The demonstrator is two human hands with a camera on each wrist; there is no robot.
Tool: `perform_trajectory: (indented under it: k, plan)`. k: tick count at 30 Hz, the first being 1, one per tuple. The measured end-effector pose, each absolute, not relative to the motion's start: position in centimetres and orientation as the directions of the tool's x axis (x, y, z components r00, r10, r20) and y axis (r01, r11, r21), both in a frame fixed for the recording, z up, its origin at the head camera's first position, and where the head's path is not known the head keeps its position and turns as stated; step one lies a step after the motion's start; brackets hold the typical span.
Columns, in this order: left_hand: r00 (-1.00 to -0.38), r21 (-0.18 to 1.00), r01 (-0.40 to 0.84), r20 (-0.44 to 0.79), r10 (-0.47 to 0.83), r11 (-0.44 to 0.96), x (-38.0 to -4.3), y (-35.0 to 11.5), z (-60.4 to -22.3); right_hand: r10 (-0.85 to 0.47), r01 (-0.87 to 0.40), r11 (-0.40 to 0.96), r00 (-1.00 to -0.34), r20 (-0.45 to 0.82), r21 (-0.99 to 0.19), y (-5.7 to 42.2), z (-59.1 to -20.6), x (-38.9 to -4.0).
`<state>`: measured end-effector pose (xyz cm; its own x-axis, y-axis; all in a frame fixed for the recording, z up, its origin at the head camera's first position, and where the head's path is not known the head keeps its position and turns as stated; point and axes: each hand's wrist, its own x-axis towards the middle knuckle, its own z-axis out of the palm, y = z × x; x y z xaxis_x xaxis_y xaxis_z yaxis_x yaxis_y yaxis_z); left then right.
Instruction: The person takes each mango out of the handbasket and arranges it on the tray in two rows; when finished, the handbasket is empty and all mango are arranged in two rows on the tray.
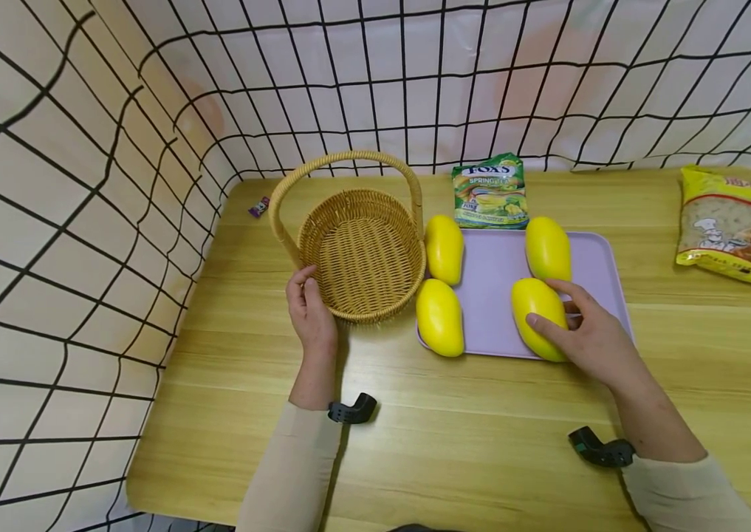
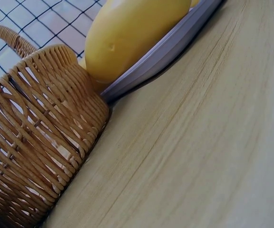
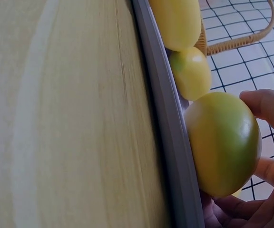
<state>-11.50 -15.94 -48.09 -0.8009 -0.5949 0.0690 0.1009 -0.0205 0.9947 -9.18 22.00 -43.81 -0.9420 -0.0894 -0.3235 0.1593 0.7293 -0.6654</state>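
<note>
On the right front of the lilac tray (image 1: pixel 491 295), my right hand (image 1: pixel 591 332) grips a yellow mango (image 1: pixel 535 314), thumb on its near side and fingers round the far side. In the right wrist view this mango (image 3: pixel 222 142) looks partly green and sits at the tray's rim. Behind it lies another mango (image 1: pixel 548 247). Two more mangoes, one back (image 1: pixel 444 250) and one front (image 1: pixel 440 318), lie along the tray's left edge. My left hand (image 1: pixel 311 310) rests its loosely bent fingers against the left side of a wicker basket (image 1: pixel 368 255), by the handle's foot. The left wrist view does not show that hand.
Behind the tray lies a green candy bag (image 1: pixel 490 192). A yellow food packet (image 1: pixel 737 230) stands far right, and a small purple wrapped sweet (image 1: pixel 259 207) lies left of the basket. Black grid netting (image 1: pixel 402 81) over white sheeting borders the table at the back and left.
</note>
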Motion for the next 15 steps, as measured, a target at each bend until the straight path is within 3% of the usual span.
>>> perform_trajectory:
  k: [15]
  plan:
    - [-0.806,0.995,0.099,0.068,-0.588,-0.022,-11.54,-15.9,-48.15,-0.075,0.152,0.751,-0.948,-0.311,-0.643,22.07,-43.6,-9.37]
